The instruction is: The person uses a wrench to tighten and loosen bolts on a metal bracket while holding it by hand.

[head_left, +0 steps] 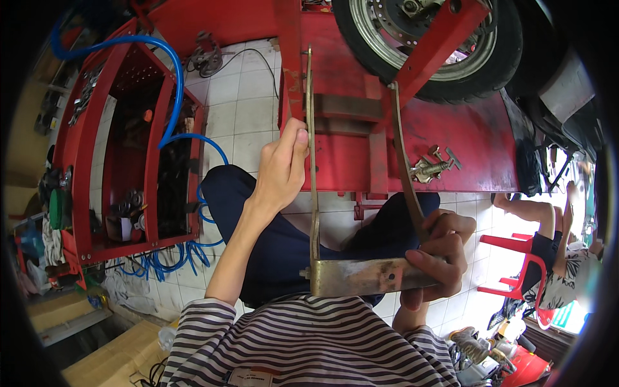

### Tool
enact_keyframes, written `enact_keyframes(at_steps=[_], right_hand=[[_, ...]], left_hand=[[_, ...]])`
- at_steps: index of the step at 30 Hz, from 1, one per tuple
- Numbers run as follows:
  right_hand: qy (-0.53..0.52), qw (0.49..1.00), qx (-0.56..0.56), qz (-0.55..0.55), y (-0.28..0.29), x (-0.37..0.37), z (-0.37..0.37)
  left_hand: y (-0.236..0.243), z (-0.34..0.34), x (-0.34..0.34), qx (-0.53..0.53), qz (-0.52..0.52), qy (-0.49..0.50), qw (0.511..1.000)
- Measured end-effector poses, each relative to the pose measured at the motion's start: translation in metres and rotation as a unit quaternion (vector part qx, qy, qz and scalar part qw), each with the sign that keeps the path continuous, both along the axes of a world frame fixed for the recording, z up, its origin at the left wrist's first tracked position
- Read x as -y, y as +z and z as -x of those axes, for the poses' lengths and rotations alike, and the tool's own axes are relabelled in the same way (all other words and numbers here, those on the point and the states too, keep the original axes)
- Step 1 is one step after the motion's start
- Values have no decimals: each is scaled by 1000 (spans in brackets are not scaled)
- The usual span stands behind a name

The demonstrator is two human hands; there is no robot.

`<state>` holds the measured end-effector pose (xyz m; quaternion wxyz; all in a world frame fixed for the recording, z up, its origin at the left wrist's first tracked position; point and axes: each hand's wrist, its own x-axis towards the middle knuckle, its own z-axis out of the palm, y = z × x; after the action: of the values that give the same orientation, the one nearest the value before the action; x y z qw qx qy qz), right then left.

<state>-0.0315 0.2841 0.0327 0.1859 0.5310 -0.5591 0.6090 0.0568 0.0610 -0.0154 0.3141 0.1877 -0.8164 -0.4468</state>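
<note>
A U-shaped steel bracket (pixel 355 278) spans from my lap up to the red lift frame (pixel 427 55), its two long flat arms pointing away from me, their far ends at the frame. My left hand (pixel 282 166) is closed on the left arm, fingers wrapped along it. My right hand (pixel 440 255) grips the near crosspiece at its right corner, thumb on its face. A brass-coloured metal clamp-like tool (pixel 431 168) lies on the red platform (pixel 477 142) beyond my right hand. A wheel with a tire (pixel 474 90) is above the platform.
A red tool cart (pixel 87 238) with a coiled blue hose (pixel 177 84) stands at left. A machine part (pixel 206 55) is on the tiled floor (pixel 251 97). Cardboard (pixel 103 355) lies lower left. At right a person (pixel 561 277) sits on a red chair (pixel 509 245), near piled parts (pixel 483 355).
</note>
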Motion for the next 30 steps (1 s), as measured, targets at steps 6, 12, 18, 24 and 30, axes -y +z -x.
enact_keyframes(at_steps=[6,12,18,24,30], right_hand=[[-6,1000,1,9,7,5,2],[-5,1000,-14,9,3,3,3],[-10,1000,-12,2,2,2,2],[-23,1000,-13,5,3,4,1],[-34,999,3,-18,3,2,-3]], left_hand=[[10,1,-6,27,22,60,998],[13,5,-4,31,-97,86,991],[15,-8,12,15,-355,41,934],[7,-8,6,-8,-390,-5,921],[-6,-8,0,-53,-409,-9,911]])
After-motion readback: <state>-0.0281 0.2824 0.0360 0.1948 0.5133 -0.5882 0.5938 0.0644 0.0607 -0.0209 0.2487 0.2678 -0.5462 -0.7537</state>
